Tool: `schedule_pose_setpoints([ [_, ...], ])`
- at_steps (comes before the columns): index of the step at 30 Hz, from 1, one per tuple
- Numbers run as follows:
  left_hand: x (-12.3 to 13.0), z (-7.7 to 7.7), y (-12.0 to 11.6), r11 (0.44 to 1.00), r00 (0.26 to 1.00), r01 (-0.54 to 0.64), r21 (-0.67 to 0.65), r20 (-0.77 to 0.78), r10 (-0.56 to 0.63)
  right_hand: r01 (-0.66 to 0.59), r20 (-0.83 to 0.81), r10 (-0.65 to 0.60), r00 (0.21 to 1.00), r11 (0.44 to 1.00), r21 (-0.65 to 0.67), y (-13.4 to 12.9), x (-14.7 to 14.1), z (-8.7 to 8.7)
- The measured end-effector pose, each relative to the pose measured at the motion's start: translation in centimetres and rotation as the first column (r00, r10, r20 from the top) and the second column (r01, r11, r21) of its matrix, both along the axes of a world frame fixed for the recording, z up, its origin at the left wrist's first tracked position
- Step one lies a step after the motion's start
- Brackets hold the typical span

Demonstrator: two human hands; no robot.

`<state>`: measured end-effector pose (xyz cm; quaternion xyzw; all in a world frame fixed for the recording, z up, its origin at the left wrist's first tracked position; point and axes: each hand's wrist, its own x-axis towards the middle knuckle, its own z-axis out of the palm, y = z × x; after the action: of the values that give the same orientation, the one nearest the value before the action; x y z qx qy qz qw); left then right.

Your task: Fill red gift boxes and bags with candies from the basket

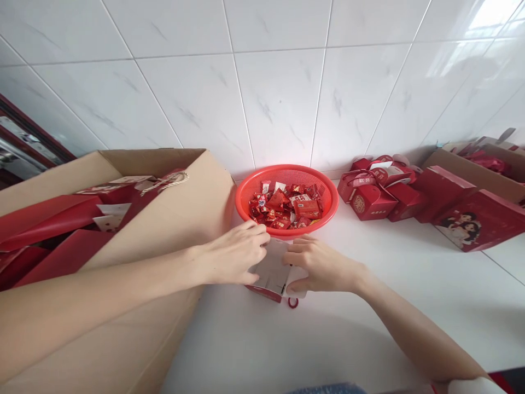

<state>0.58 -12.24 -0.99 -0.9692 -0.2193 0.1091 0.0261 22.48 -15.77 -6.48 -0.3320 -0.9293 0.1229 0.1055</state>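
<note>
Between my hands stands a small gift box (pixel 271 267), red outside and pale inside, with its top flaps unfolded. My left hand (pixel 243 251) is at its left side, fingers curled over the edge and thumb toward the inside. My right hand (pixel 320 265) grips the right flap, thumb in front and fingers bent behind. Close by the box's front right corner lies a small red ring-shaped band (pixel 292 302). Just behind the hands, a red plastic basket (pixel 330 212) holds many wrapped candies (pixel 283 205).
A large cardboard box (pixel 213 191) with red bags (pixel 49 219) stands at left. Several folded red gift boxes (pixel 373 202) sit at back right, beside red bags with a printed couple (pixel 484 219) and another cardboard box (pixel 463 178). A tiled wall (pixel 279 98) backs the white counter (pixel 311 345).
</note>
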Motion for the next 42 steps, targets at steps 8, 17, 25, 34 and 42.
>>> schedule_pose_setpoints([
  [8,0.1,-0.5,-0.6,0.934,0.938,0.347,0.087,-0.036,-0.345,0.070,0.077,-0.069,0.995,0.997,-0.023,-0.7,-0.3,0.0],
  [17,0.4,1.1,-1.1,0.972,0.982,-0.184,-0.146,-0.077,0.175,0.126,-0.012,-0.128,0.992,0.987,-0.096,-0.2,-0.5,-0.8],
  [25,-0.6,0.8,-0.8,0.876,0.909,-0.406,-0.260,-0.210,0.359,0.175,0.103,-0.158,0.982,0.965,-0.196,0.1,-0.7,-1.4],
  [34,-0.7,1.1,-1.1,0.832,0.897,-0.441,-0.337,-0.200,0.395,0.221,0.139,-0.189,0.972,0.938,-0.267,0.2,-0.4,-1.8],
  [42,-0.7,-0.1,-1.6,0.871,0.912,-0.407,-0.274,-0.173,0.371,0.120,-0.027,-0.130,0.991,0.962,-0.244,0.6,0.8,0.3],
])
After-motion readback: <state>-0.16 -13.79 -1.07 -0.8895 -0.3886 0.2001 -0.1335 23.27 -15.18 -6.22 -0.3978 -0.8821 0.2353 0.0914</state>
